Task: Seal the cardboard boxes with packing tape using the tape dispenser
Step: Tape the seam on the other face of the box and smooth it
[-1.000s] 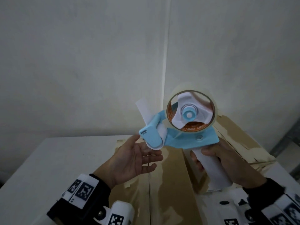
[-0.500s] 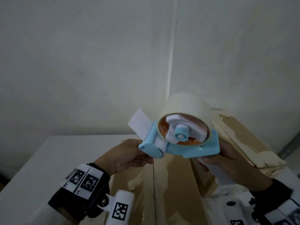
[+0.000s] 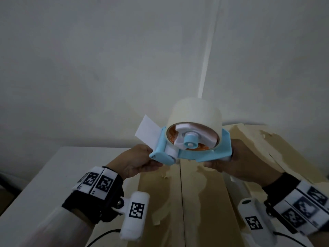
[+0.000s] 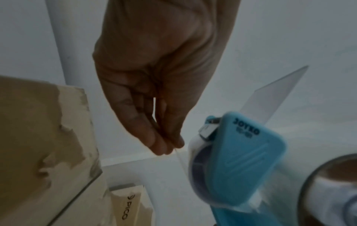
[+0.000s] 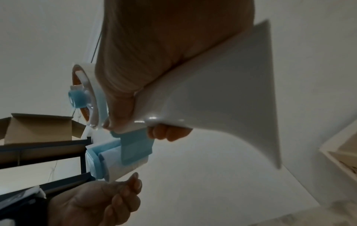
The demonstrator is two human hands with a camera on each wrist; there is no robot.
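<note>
Head view: tape dispenser [image 3: 191, 148] nose apparently points left.

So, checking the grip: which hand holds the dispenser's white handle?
The right hand, wrapped round the white handle. The left hand only pinches the tape end at the dispenser's front.

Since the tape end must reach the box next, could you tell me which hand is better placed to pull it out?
Left. The left hand already pinches the tape end at the tape dispenser nose, while the right hand grips its handle.
</note>
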